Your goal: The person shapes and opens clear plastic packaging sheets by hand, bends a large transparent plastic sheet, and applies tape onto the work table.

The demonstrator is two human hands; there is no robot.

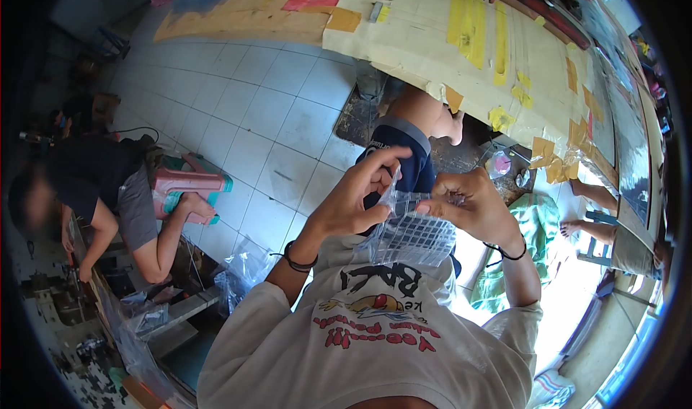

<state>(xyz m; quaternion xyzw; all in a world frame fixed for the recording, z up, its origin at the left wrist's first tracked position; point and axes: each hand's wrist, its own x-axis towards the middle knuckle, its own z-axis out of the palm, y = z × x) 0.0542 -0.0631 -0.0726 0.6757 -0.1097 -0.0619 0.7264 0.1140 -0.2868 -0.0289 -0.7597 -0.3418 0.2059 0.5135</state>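
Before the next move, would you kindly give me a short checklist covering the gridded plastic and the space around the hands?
1. Right grip: ok; the right hand pinches the gridded plastic at its edge between thumb and fingers.
2. Left grip: cannot tell; the left hand is at the opposite side, but whether it pinches firmly is unclear.
3. Plastic smooth throughout: not ok; it looks bunched beside the left hand.
4. Plastic clear of the taped table: ok; they are apart.
5. Other person clear of both hands: ok; well off to the left.
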